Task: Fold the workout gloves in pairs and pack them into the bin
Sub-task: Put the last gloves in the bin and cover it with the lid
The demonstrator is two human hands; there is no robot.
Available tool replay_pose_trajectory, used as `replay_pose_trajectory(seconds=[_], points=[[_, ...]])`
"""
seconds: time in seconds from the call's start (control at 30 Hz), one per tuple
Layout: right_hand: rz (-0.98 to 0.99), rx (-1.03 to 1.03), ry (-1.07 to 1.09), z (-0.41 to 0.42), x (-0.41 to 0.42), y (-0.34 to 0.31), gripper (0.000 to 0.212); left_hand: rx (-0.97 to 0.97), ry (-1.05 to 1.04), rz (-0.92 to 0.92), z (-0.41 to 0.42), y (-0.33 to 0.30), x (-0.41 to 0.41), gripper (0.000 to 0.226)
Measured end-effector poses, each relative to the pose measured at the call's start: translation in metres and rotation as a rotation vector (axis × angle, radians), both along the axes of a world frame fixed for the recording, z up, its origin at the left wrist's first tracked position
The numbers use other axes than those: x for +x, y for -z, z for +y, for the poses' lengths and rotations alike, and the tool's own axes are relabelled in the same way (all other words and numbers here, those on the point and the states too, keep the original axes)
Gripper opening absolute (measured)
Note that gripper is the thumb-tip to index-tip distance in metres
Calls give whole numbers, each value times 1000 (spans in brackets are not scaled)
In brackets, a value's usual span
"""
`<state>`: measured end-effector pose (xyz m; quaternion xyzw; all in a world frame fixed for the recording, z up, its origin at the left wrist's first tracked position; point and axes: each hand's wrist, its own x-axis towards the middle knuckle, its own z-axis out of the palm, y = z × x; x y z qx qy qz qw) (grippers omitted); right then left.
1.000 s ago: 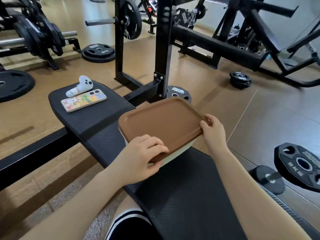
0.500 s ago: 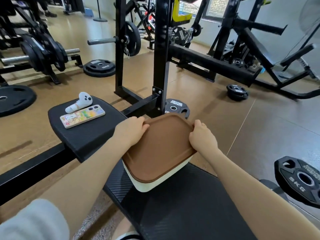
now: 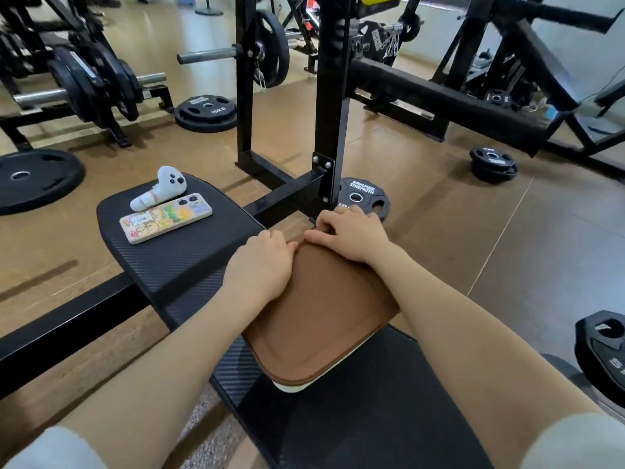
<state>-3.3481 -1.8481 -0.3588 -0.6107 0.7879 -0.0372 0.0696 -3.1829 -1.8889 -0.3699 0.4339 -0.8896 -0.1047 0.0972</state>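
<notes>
Both hands rested on the far end of the brown lid (image 3: 314, 319): the left hand (image 3: 260, 265) lay on its far-left corner with fingers curled over the edge, and the right hand (image 3: 351, 235) gripped the far edge. The lid covered the cream bin (image 3: 291, 387), which sat on the black counter (image 3: 169, 262). A phone (image 3: 165, 218) and a white controller (image 3: 159, 187) lay at the counter's far end.

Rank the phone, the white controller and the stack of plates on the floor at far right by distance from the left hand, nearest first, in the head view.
From the left hand:
1. Phone, on the bench pad, up-left of the hand.
2. White controller, just behind the phone.
3. Plate stack, on the floor far right.
</notes>
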Motion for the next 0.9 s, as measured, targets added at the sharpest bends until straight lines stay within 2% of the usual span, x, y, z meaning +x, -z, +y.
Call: replay_pose_trajectory(seconds=[0.2,0.27,0.37,0.43,0.53,0.6,0.73,0.8,0.9], points=[[-50,-160,20,3,0,4,46,-21,-18,9,-1,0,-3,39],[-5,-154,23,6,6,1,49,-17,26,47,1,-4,-2,37],[92,-192,84,16,18,-4,55,-67,81,196,7,-14,6,30],[98,-211,174,32,16,-5,54,-140,4,324,11,-19,20,24],[-40,-218,438,66,-3,-4,40,-13,-272,480,30,-18,43,42],[-46,-191,554,83,-11,0,41,85,-431,494,46,-13,51,52],[-171,-197,591,87,-13,5,44,433,-555,601,46,-4,50,42],[-252,-236,605,86,-17,7,43,461,-570,627,44,-3,49,36],[-236,-275,577,87,-23,8,43,397,-543,634,42,-1,48,29]])
